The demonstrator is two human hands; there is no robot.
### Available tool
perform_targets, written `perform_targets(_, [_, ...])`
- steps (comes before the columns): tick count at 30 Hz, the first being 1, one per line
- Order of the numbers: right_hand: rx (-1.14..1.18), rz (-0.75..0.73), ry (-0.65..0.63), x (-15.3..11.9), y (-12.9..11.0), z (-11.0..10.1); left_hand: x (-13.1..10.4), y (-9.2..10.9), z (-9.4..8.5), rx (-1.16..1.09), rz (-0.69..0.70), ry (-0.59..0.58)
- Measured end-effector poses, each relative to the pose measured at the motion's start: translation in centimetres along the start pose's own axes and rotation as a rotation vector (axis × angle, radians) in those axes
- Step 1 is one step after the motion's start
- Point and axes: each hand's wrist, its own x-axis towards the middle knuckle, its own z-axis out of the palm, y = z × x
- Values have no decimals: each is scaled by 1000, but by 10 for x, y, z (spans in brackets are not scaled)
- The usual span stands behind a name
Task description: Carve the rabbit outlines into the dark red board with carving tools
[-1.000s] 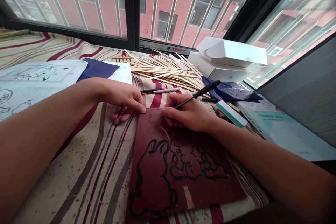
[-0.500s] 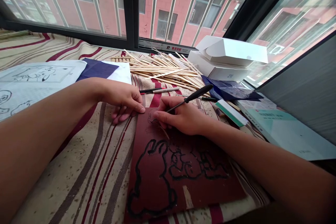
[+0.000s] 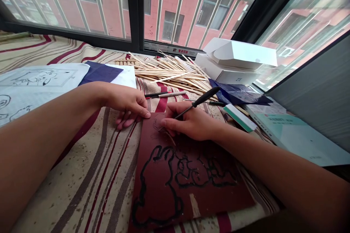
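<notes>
A dark red board lies on the striped cloth, with black grooved outlines of figures and a faint line drawing near its top left corner. My right hand is closed around a thin tool with a black handle; its tip meets the board beside the faint drawing. A thin curl or sliver is near the tip. My left hand rests at the board's top left corner, thumb on the edge and fingers apart on the cloth, holding nothing.
Behind the hands lie pens and a pile of thin wooden sticks. Drawing sheets and dark blue paper are at left. White boxes, a small green-white box and a book are at right.
The tool tip has shifted slightly down the board beside the faint drawing, and the sliver by it shows more clearly. My left hand has stayed in place.
</notes>
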Motion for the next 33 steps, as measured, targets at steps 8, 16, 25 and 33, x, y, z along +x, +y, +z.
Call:
perform_targets(8, [53,115,217,1,3,-12,1,-2,-1,-13,9,-2])
perform_targets(16, [32,162,182,1,7,-11,1,-2,-1,-6,-8,-8])
perform_targets(25, [-54,93,164,2,7,-12,-1,1,0,9,-4,-4])
perform_targets(33, [-19,118,101,2,5,-15,0,-3,0,25,34,-6])
